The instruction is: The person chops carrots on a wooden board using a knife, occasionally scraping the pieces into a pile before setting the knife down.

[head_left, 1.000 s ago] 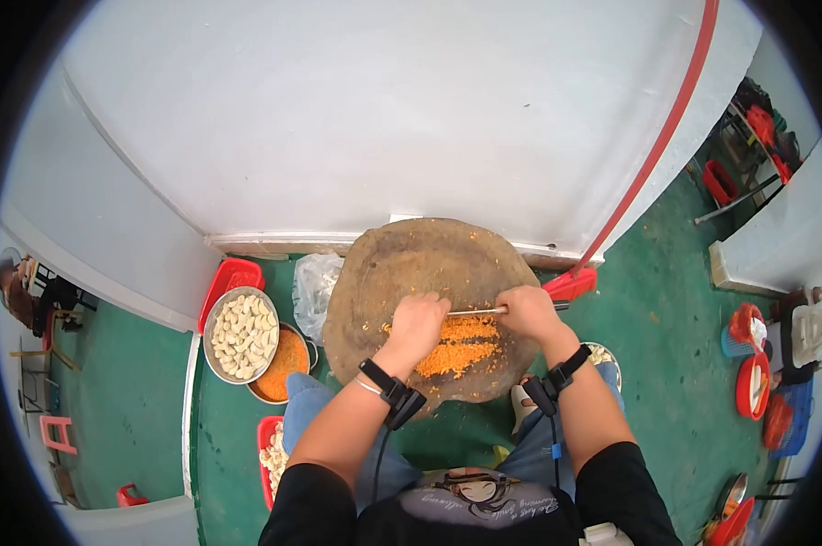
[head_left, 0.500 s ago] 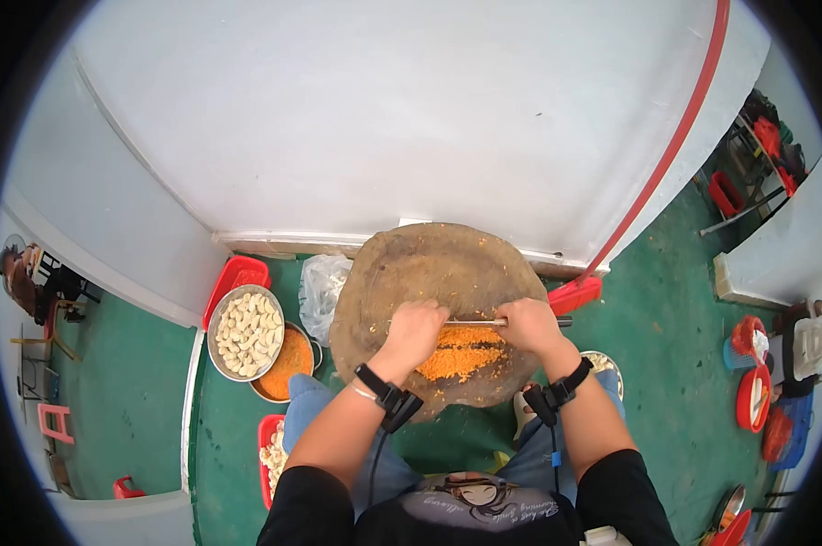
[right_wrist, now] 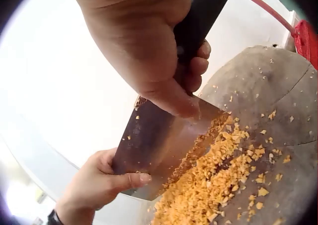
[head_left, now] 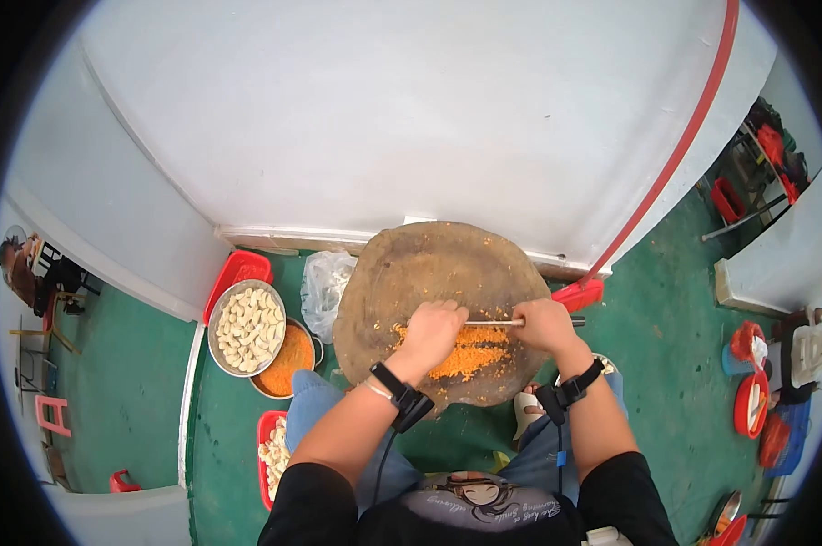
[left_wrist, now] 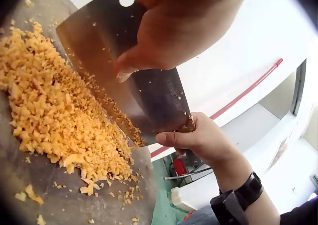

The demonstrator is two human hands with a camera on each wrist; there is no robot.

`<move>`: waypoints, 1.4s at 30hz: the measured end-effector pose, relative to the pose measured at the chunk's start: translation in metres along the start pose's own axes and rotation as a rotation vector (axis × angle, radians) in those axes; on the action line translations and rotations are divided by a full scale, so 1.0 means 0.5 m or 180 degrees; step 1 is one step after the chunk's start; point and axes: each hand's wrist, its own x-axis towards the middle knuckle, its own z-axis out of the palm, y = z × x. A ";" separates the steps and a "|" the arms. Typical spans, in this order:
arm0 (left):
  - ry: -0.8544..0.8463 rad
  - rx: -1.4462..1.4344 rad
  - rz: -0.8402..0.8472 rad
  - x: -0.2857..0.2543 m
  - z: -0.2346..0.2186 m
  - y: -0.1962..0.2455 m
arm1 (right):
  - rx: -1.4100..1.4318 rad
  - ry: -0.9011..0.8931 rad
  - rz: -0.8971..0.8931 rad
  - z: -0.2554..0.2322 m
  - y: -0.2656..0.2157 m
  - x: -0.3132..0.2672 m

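Observation:
A cleaver [head_left: 494,323] stands on its edge, blade tilted, on a round wooden chopping block [head_left: 447,259]. My right hand [head_left: 545,325] grips its black handle, the thumb lying along the blade in the right wrist view. At the other end of the blade, my left hand [head_left: 433,332] pinches the upper part, its thumb against the flat side. Finely chopped orange bits [left_wrist: 64,106] form a heap right along the cutting edge, and crumbs cling to the steel. In the head view the two hands hide most of the cleaver's ends.
Left of the block stand a metal bowl [head_left: 212,344] of pale clove-like pieces and a pot [head_left: 272,395] of orange mince. A clear plastic bag [head_left: 327,296] touches the block's left side. A white wall [head_left: 383,118] rises behind; a red pole [head_left: 675,173] leans at right.
Both hands have moved a little to the right along the block, carrying the cleaver with them. Their hold on it looks the same. The head view has shifted slightly.

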 end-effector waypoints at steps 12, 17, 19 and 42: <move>0.0083 0.0088 -0.0052 0.011 0.001 -0.001 | -0.0009 0.0082 0.0023 0.007 0.003 0.008; 0.0149 0.0136 -0.0021 0.003 -0.017 0.001 | 0.0062 0.0196 -0.0056 0.023 -0.005 0.009; -0.0008 0.0208 -0.0088 0.002 -0.012 -0.001 | -0.0046 0.0116 -0.0099 0.020 -0.006 0.010; -0.0244 0.0131 -0.0030 -0.034 -0.017 -0.027 | 0.0061 -0.0101 -0.0209 0.027 -0.048 0.005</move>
